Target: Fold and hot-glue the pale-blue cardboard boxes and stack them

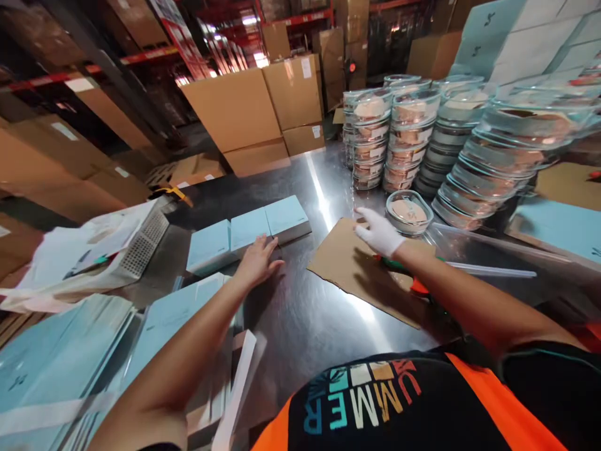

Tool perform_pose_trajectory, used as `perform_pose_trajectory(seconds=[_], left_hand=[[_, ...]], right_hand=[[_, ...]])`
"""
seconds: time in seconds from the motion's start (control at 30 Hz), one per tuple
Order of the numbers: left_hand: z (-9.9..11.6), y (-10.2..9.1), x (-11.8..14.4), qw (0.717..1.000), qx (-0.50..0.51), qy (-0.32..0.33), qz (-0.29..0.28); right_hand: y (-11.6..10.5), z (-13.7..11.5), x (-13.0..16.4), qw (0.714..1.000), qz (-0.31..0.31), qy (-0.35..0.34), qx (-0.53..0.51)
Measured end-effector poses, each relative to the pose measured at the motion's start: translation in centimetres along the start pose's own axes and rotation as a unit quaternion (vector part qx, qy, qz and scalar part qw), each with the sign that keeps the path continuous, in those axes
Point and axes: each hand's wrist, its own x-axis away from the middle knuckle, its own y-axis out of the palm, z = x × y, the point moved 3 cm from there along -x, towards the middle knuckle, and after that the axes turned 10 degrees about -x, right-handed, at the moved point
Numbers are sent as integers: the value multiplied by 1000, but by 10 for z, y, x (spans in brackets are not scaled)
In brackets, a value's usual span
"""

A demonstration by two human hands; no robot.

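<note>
My left hand [257, 260], bare, reaches over the steel table [300, 313] with fingers spread, its fingertips against the middle of three pale blue boxes [248, 228] lying in a row. My right hand [378, 232], in a white glove, stretches forward with fingers apart over a flat piece of brown cardboard [347, 263]. Its fingertips are next to a single round glass container with a clear lid [408, 213]. It holds nothing.
Tall stacks of the same lidded glass containers [413, 138] fill the far right. Flat pale blue cartons [56, 357] lie at the near left, next to white paper and a mesh tray [141, 247]. Brown shipping boxes [263, 113] stand behind the table. A clear plastic bag [493, 250] lies right.
</note>
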Motion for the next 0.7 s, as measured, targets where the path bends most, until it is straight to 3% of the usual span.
perform_pose_trajectory(seconds=[0.07,0.1,0.17,0.2,0.3,0.37,0.47,0.57,0.7], left_hand=[[49,-4,-2,996,35,75,-11],[73,-6,-4,994,50,96,-19],[115,-9,-9,990,77,109,-41],[132,-10,-11,989,90,104,-55],[164,-9,-13,987,117,67,-82],[174,-6,-9,988,128,43,-70],[180,-3,9,991,131,19,-31],[188,-3,37,994,114,1,0],[200,-10,72,997,74,-9,-2]], right_hand=[[-66,12,49,984,69,59,156],[-92,19,75,975,88,90,182],[-127,31,124,961,100,141,215],[-134,37,145,956,82,173,224],[-119,52,190,936,-39,265,227],[-100,58,199,926,-90,297,213],[-87,63,191,925,-79,313,199],[-92,69,183,929,-65,318,176],[-105,70,194,955,35,292,47]])
